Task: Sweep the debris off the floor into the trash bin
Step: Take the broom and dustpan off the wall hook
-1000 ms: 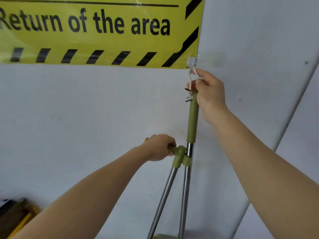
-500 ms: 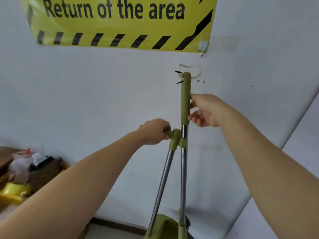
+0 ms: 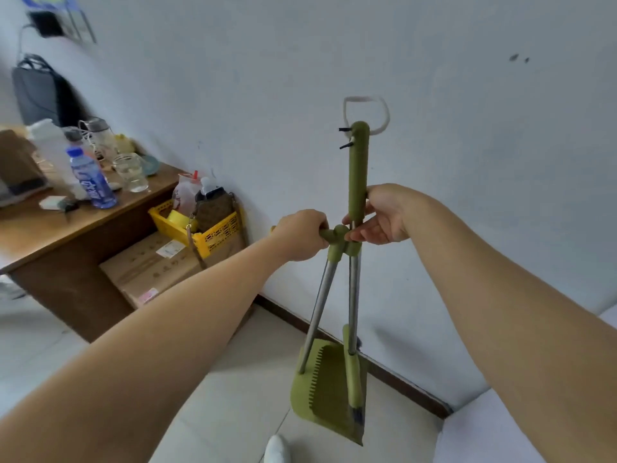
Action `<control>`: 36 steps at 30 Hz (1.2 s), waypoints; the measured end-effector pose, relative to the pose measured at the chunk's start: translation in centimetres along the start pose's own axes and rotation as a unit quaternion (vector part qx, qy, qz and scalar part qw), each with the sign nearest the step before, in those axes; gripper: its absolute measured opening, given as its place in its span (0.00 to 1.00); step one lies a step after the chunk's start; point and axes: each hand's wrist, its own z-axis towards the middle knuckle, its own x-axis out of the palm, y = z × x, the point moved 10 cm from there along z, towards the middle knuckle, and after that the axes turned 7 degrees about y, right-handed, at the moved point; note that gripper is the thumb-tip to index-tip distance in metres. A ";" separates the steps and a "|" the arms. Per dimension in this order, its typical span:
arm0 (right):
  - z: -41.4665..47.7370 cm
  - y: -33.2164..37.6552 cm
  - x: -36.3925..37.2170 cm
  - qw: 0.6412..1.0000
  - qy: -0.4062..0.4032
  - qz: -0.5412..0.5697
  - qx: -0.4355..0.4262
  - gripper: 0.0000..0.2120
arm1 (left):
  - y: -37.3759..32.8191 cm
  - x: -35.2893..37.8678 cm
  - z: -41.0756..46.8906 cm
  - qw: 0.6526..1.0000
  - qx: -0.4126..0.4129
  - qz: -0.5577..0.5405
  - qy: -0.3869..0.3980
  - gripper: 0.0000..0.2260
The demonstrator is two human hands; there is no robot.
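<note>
Currently I am holding one olive-green steel-shafted broom (image 3: 358,168), clipped to its toothed green plastic dustpan (image 3: 320,389), over the pale tiled floor (image 3: 233,412). My left hand (image 3: 302,240) is gripping the dustpan's handle, and my right hand (image 3: 384,213) is curling its fingers (image 3: 362,233) round the broom's sleeve. Probably light, stiff and swing-prone.

We take this for a modest office or staff room, though the blurred far corner leaves us unsure. A wooden desk (image 3: 66,235) stands against a bare white wall (image 3: 300,61), crowded with a water bottle (image 3: 91,180), a glass jar (image 3: 130,173) and other containers. Beside it a yellow basket (image 3: 207,233) sits on a cardboard box (image 3: 150,265). A dark bag (image 3: 40,91) shows behind the desk. We see a pale tiled floor (image 3: 233,396) edged by a dark baseboard (image 3: 400,384).
</note>
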 end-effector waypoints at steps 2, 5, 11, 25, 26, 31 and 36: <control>0.6 -0.2 2.9 1.000 0.018 -0.021 0.001 0.17 | 2.6 0.4 -2.0 1.000 -0.031 -0.002 0.004 0.07; 1.4 -0.7 8.0 0.997 0.059 -0.048 0.008 0.15 | 6.6 1.1 -5.2 0.997 -0.078 -0.006 0.023 0.09; 2.4 -2.1 19.5 0.982 0.152 -0.105 0.030 0.14 | 15.2 2.8 -12.7 0.985 -0.158 -0.037 0.051 0.07; -1.1 -5.2 49.2 0.902 0.345 -0.238 0.106 0.19 | 34.2 3.0 -36.4 0.897 -0.377 -0.222 -0.062 0.12; -1.7 -5.4 51.0 0.897 0.357 -0.236 0.110 0.20 | 35.3 3.0 -38.0 0.891 -0.389 -0.222 -0.068 0.12; -4.8 -6.4 60.3 0.866 0.420 -0.240 0.128 0.24 | 40.5 3.4 -46.4 0.854 -0.453 -0.230 -0.114 0.12; -7.9 -7.8 69.2 0.828 0.465 -0.279 0.141 0.25 | 44.8 4.3 -54.7 0.795 -0.512 -0.277 -0.171 0.12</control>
